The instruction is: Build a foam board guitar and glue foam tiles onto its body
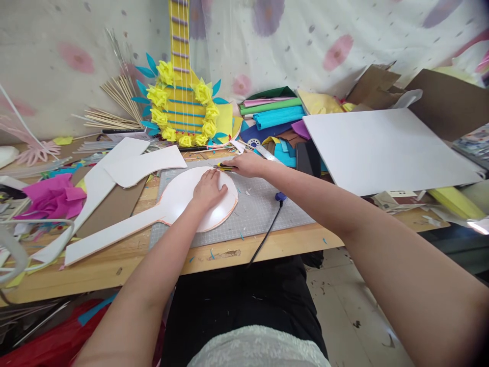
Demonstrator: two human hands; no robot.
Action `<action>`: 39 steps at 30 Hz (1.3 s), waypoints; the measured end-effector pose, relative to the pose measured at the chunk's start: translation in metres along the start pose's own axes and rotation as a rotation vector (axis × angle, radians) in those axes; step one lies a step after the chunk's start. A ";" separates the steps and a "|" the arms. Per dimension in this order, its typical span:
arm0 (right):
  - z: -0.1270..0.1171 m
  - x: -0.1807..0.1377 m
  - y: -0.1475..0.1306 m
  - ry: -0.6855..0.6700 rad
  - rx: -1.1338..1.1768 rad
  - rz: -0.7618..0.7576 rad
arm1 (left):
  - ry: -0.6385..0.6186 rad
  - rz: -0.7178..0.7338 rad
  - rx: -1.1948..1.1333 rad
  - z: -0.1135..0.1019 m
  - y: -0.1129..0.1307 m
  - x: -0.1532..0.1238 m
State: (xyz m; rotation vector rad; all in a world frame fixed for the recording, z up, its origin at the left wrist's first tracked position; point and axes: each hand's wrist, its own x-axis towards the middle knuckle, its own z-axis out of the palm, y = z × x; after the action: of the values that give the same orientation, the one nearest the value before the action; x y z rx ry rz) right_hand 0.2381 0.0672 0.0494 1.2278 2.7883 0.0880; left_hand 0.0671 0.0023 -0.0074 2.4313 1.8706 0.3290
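A white foam-board cutout, round at one end with a long neck, lies on a grey cutting mat. My left hand rests flat on its round part, fingers spread. At the round part's far edge, my right hand is closed around a yellow-and-black utility knife, whose tip points left along the rim. A yellow paper guitar decorated with yellow flowers and blue leaves leans against the wall behind.
More white cutouts and brown cardboard lie to the left, with pink tissue paper. A large white board sits at right. Coloured paper rolls, wooden sticks and a black cable crowd the wooden table.
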 end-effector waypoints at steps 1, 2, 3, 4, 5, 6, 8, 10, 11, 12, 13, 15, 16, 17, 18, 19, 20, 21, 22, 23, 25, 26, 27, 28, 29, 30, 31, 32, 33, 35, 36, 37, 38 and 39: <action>0.000 0.000 0.000 -0.002 -0.001 -0.005 | -0.001 -0.002 0.001 0.000 0.000 0.000; 0.000 0.000 0.000 -0.003 -0.003 -0.011 | -0.004 -0.004 0.003 -0.001 0.000 0.000; 0.000 0.000 0.000 -0.003 -0.005 -0.015 | -0.006 -0.006 0.004 -0.001 0.001 0.000; 0.000 0.000 0.000 -0.002 -0.007 -0.018 | -0.008 -0.006 0.005 -0.001 0.001 0.000; 0.000 0.000 0.000 -0.003 -0.010 -0.020 | -0.009 -0.005 0.005 -0.001 0.001 0.000; 0.000 0.000 0.000 -0.004 -0.013 -0.021 | -0.008 -0.006 0.005 -0.002 0.001 0.000; -0.001 -0.001 0.001 -0.009 -0.020 -0.023 | -0.002 -0.007 0.003 -0.001 0.001 0.000; 0.000 -0.004 0.002 -0.017 -0.021 -0.031 | 0.003 -0.008 0.003 -0.001 0.001 0.000; 0.000 -0.006 0.003 -0.022 -0.017 -0.035 | 0.004 -0.009 0.003 -0.001 0.001 0.000; 0.000 -0.008 0.004 -0.026 -0.012 -0.037 | 0.004 -0.009 0.003 -0.001 0.001 0.000; 0.000 -0.011 0.004 -0.030 -0.006 -0.035 | 0.005 -0.006 0.004 0.000 0.001 0.001; 0.001 -0.017 0.003 -0.035 0.005 -0.014 | 0.012 0.000 0.003 0.001 0.000 0.001; 0.001 -0.019 0.003 -0.037 0.008 -0.001 | 0.018 0.003 0.003 0.001 0.000 0.001; 0.001 -0.021 0.002 -0.039 0.010 0.008 | 0.023 0.006 0.003 0.002 0.000 0.001; 0.002 -0.023 0.001 -0.039 0.010 0.015 | 0.028 0.007 0.002 0.002 -0.001 0.001; 0.002 -0.024 0.000 -0.038 0.011 0.017 | 0.032 0.006 0.000 0.003 -0.001 0.000; 0.002 -0.025 0.000 -0.036 0.014 0.019 | 0.037 0.005 -0.001 0.003 -0.001 0.000; 0.002 -0.026 0.001 -0.032 0.019 0.021 | 0.040 0.004 -0.002 0.003 -0.001 0.000; 0.001 -0.027 0.002 -0.028 0.029 0.026 | 0.043 0.001 -0.001 0.003 -0.001 -0.001; 0.001 -0.028 0.004 -0.026 0.042 0.030 | 0.044 -0.001 0.002 0.004 0.000 -0.001; -0.002 -0.030 0.008 -0.029 0.073 0.044 | 0.047 -0.006 0.012 0.003 0.000 -0.001; -0.003 -0.030 0.009 -0.026 0.085 0.055 | 0.048 -0.006 0.016 0.003 0.000 -0.002; -0.004 -0.030 0.009 -0.020 0.093 0.071 | 0.050 -0.002 0.020 0.003 0.000 -0.002; -0.005 -0.030 0.008 -0.007 0.097 0.089 | 0.053 0.005 0.024 0.003 0.000 -0.002; -0.006 -0.029 0.006 0.010 0.099 0.107 | 0.055 0.015 0.028 0.003 0.000 -0.002; -0.007 -0.027 0.003 0.028 0.099 0.122 | 0.056 0.027 0.032 0.002 0.000 -0.002; -0.006 -0.025 -0.001 0.041 0.097 0.129 | 0.056 0.036 0.037 0.002 0.000 -0.002; -0.006 -0.022 -0.005 0.048 0.094 0.130 | 0.054 0.043 0.041 0.002 -0.001 -0.002; -0.005 -0.019 -0.009 0.048 0.091 0.128 | 0.052 0.046 0.044 0.003 -0.001 -0.002; -0.002 -0.014 -0.016 0.038 0.083 0.117 | 0.048 0.047 0.044 0.003 -0.001 -0.002; 0.000 -0.011 -0.018 0.033 0.080 0.111 | 0.044 0.047 0.041 0.004 -0.002 -0.002; 0.001 -0.009 -0.019 0.030 0.077 0.105 | 0.041 0.048 0.038 0.005 -0.002 -0.001; 0.002 -0.008 -0.019 0.028 0.074 0.101 | 0.039 0.050 0.034 0.005 -0.002 -0.001; 0.002 -0.007 -0.019 0.028 0.070 0.094 | 0.039 0.052 0.031 0.006 -0.002 0.000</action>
State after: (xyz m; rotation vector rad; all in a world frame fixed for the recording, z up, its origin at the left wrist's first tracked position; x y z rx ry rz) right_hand 0.2291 0.0497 0.0463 1.3844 2.7785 0.0149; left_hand 0.0664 0.0032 -0.0133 2.5157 1.8435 0.3558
